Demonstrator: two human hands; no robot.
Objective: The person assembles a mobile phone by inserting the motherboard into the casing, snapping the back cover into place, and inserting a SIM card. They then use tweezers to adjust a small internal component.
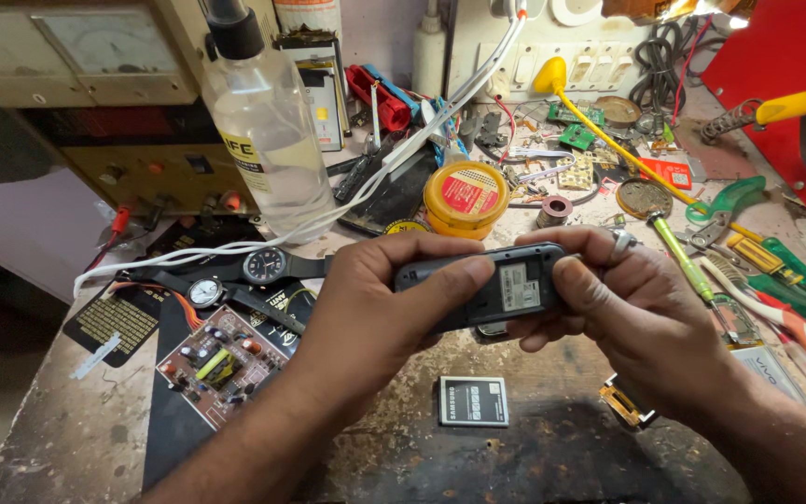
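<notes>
A small dark mobile phone (506, 283) is held above the workbench with its back open, a white label showing in the battery bay. My left hand (380, 303) grips its left end, thumb pressed across the back. My right hand (641, 313) grips the right end, thumb beside the label, a ring on one finger. A flat grey phone battery (473, 401) lies on the bench directly below the phone, apart from both hands.
A clear liquid bottle (258, 121) stands at back left. Two wristwatches (235, 275) and a circuit board (212, 364) lie left. A yellow round tin (465, 196) sits behind the phone. Screwdrivers, tweezers and pliers (776, 271) crowd the right. A white cable (235, 247) runs across.
</notes>
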